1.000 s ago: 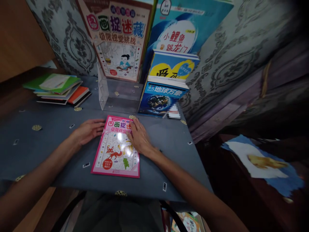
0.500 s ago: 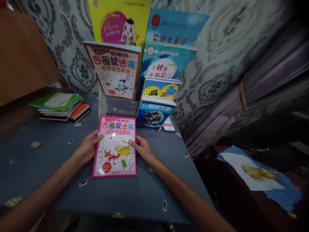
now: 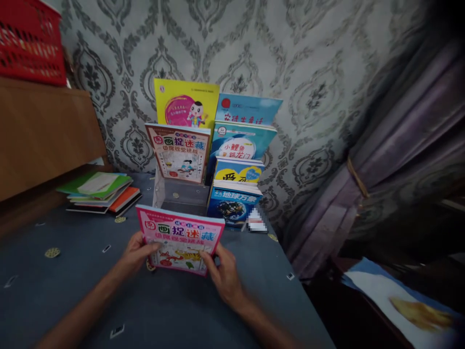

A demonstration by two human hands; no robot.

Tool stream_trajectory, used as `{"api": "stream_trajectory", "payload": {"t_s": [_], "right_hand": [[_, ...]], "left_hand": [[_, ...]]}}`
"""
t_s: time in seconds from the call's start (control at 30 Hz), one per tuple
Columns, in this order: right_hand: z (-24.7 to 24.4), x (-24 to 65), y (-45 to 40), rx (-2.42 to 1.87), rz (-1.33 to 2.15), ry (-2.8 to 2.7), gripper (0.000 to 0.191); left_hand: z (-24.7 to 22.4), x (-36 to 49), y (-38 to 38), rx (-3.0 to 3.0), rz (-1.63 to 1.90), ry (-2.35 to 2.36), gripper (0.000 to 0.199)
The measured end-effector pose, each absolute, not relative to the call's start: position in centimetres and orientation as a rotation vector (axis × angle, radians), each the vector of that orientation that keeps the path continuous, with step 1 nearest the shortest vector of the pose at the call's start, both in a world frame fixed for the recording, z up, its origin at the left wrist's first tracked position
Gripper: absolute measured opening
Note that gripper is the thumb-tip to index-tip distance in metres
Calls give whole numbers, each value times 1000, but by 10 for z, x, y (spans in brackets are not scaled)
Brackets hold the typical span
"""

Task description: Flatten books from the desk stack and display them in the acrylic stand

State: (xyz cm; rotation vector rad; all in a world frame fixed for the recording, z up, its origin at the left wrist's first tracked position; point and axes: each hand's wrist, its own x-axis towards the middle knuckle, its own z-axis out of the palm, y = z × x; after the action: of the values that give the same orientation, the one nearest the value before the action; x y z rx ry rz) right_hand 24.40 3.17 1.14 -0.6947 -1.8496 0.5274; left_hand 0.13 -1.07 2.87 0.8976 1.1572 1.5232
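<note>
Between my two hands is a pink picture book, its cover with a fox and a tiger tilted up toward me. My left hand grips its left edge, thumb on the cover. On the right edge, my right hand is closed in the same way, fingers behind the book. Just beyond stands a clear stepped book rack. A brown picture book and a yellow book lean in its left column. The right column holds several books, with a blue earth book in front.
A stack of books and folders lies at the left by a wooden cabinet. On the cabinet sits a red basket. A blurred white object stands right of the rack. A tied curtain hangs beyond the table's right edge.
The pink book has gone from lying nearly flat on the table to tilted upright in both hands, closer to the rack. My view has tipped upward, showing more wall and the red basket.
</note>
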Motion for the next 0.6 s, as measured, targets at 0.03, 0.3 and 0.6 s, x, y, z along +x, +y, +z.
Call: {"api": "stream_trajectory", "payload": {"t_s": [0.03, 0.3, 0.6], "right_hand": [[8, 244, 31, -703, 491, -1853, 24], [20, 252, 41, -720, 585, -1984, 21], [71, 258, 68, -763, 926, -2250, 27]], "left_hand": [[23, 1, -12, 904, 1508, 1169, 41], [22, -23, -11, 1190, 1127, 1212, 60], [78, -68, 21, 1631, 411, 1315, 60]]}}
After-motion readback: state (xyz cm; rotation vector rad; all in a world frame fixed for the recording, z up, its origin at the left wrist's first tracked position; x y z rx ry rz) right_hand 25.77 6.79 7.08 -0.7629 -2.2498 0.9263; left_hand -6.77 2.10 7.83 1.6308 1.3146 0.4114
